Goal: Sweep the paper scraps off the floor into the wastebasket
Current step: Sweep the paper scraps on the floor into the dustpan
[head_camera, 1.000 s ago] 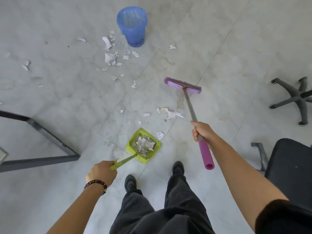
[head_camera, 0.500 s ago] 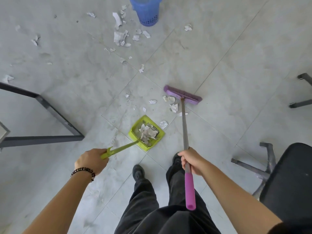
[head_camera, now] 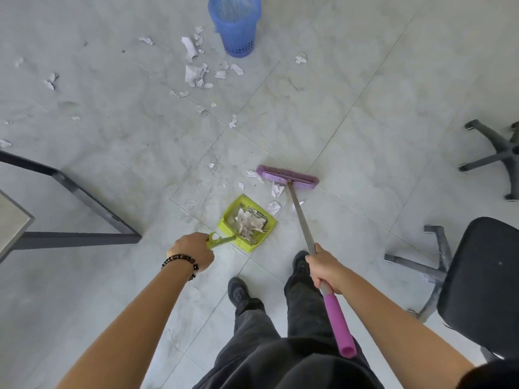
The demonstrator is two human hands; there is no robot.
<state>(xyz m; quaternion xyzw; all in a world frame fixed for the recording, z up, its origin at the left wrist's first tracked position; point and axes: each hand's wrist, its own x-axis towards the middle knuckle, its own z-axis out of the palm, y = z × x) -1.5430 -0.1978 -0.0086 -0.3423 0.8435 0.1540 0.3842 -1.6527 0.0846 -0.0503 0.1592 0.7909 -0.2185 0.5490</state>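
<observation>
My left hand (head_camera: 192,252) grips the handle of a lime-green dustpan (head_camera: 247,222) that lies on the floor and holds a heap of crumpled paper. My right hand (head_camera: 325,269) grips the grey shaft of a purple broom (head_camera: 288,177), whose head rests on the floor just beyond the pan. A few paper scraps (head_camera: 276,190) lie between broom head and pan. More scraps (head_camera: 196,75) are scattered farther off, near the blue wastebasket (head_camera: 235,23) standing upright at the top of the view.
A dark metal table frame (head_camera: 81,214) and tabletop corner stand at the left. A black office chair (head_camera: 483,279) is at the right, and another chair base (head_camera: 497,155) is farther right. My feet (head_camera: 238,290) are just behind the dustpan.
The broom head has been drawn back toward the dustpan, pushing scraps closer to it. My right hand pulled in along the shaft. The dustpan stays on the floor.
</observation>
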